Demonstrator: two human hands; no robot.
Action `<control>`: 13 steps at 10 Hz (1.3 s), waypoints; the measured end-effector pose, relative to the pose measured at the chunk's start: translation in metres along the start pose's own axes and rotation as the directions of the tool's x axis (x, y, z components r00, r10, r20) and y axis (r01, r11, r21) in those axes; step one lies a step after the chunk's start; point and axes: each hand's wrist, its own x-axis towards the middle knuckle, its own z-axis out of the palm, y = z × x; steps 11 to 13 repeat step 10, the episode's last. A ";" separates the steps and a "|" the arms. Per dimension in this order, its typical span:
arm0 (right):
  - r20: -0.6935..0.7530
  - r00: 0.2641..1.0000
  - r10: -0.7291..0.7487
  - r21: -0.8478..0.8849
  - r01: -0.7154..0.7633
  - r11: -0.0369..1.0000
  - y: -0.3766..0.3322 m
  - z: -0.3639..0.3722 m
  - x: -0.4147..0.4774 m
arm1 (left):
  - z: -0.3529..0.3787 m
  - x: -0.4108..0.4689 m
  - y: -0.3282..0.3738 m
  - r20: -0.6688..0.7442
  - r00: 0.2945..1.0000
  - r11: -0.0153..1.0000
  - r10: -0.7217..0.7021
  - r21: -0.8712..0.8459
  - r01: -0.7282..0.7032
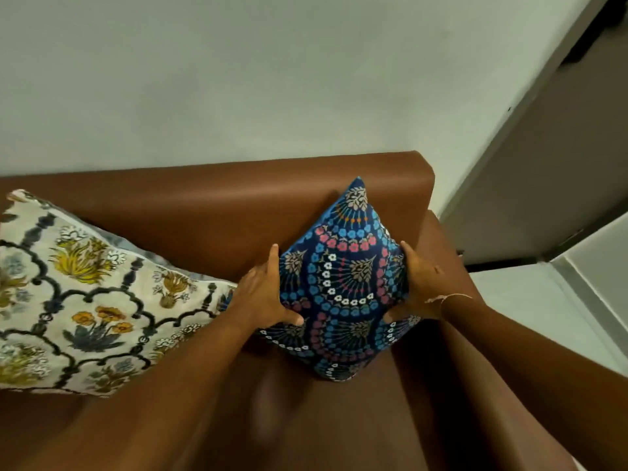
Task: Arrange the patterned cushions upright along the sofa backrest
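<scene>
A dark blue cushion point(343, 283) with blue, pink and white flower arcs stands on one corner at the right end of the brown sofa, its top corner against the backrest point(217, 198). My left hand point(265, 294) grips its left side and my right hand point(421, 283) grips its right side, thumbs on the front face. A cream cushion point(85, 294) with yellow flowers and dark scalloped lines leans against the backrest to the left, its right corner touching my left forearm.
The sofa's right armrest point(452, 263) is close beside my right hand. A pale wall point(238, 79) rises behind the backrest. A grey door point(543, 164) and light floor point(530, 311) lie to the right. The brown seat point(306, 419) stretches below the cushions.
</scene>
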 end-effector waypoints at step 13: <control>-0.315 0.948 0.041 -0.014 -0.048 0.999 -0.023 0.035 -0.030 | 0.005 -0.048 0.007 -0.275 0.961 0.993 0.039 0.120 -0.006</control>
